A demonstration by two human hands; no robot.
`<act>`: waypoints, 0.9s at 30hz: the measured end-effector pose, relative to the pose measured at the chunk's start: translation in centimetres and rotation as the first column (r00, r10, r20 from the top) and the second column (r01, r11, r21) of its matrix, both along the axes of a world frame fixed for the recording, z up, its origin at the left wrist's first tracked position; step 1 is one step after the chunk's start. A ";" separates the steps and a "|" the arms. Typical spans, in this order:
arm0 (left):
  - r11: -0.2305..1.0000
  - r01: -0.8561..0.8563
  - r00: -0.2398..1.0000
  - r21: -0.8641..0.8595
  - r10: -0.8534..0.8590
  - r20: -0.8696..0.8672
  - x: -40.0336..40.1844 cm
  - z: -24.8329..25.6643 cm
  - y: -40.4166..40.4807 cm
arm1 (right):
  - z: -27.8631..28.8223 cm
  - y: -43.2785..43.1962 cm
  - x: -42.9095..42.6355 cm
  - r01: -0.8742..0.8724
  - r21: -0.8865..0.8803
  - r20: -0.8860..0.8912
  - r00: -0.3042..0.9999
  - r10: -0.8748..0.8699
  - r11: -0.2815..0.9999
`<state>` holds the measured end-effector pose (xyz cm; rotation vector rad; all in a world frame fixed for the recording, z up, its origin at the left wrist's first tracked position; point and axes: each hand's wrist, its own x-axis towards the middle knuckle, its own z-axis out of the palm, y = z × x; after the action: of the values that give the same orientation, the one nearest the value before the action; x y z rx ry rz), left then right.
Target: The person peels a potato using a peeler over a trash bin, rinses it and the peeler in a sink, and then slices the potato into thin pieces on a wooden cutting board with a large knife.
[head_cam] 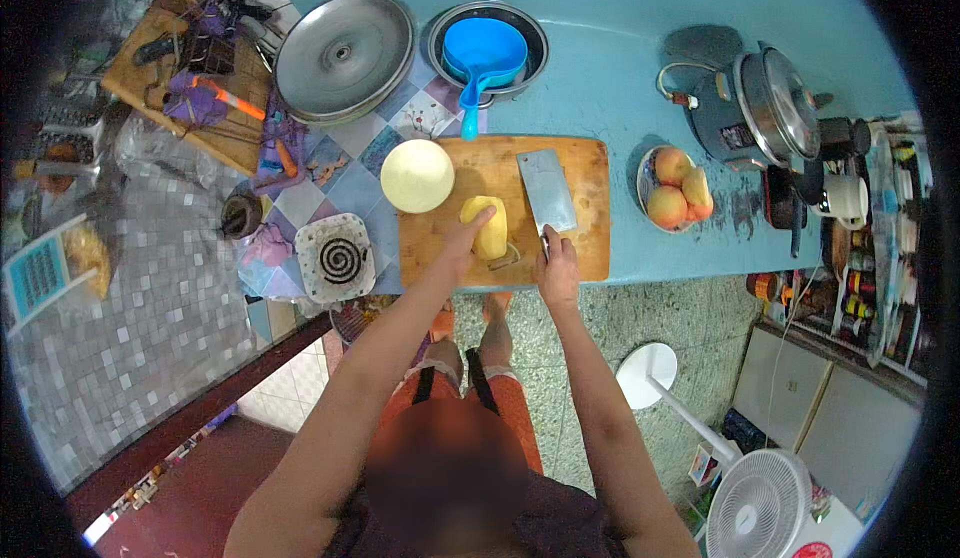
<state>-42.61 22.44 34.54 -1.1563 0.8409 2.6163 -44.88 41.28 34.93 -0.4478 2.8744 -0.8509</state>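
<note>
A wooden cutting board [592,183] lies at the counter's front edge. On it rests a pale yellow block that looks like a peeled potato [491,237], and my left hand [466,239] grips it from the left with the thumb along its top. A thin curved strip [508,256] lies by its lower end. My right hand [559,269] is closed around the handle of a cleaver [549,187]. The broad steel blade points away from me over the board's right half, apart from the potato. A pale yellow bowl [418,175] overlaps the board's upper left corner.
Beyond the board, a blue dipper [485,48] sits in a metal basin [540,67] near a large round lid [330,63]. At left is a mosquito coil [343,259] on a dish. To the right stand a fruit plate [643,183] and a cooker [720,127]. A fan [757,505] stands behind.
</note>
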 end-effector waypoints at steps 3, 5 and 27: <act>0.971 0.074 0.997 -0.227 -0.066 0.042 -1.7 -0.8 0.2 | -1.7 0.8 -2.9 -0.146 0.047 0.048 0.988 0.144 0.988; 0.949 0.092 0.995 -0.301 -0.077 0.062 -1.6 -1.6 -0.6 | -0.5 -0.4 -4.2 -0.199 0.023 -0.050 0.979 0.200 0.980; 0.433 -0.188 0.981 -0.882 0.041 -0.189 -0.8 -4.8 3.3 | 8.5 -9.0 -10.0 -0.057 -0.298 0.473 0.858 0.199 0.953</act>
<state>-43.43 25.75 29.74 -1.1965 2.4851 2.2766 -54.86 32.27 43.45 -0.3720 2.2366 -1.1506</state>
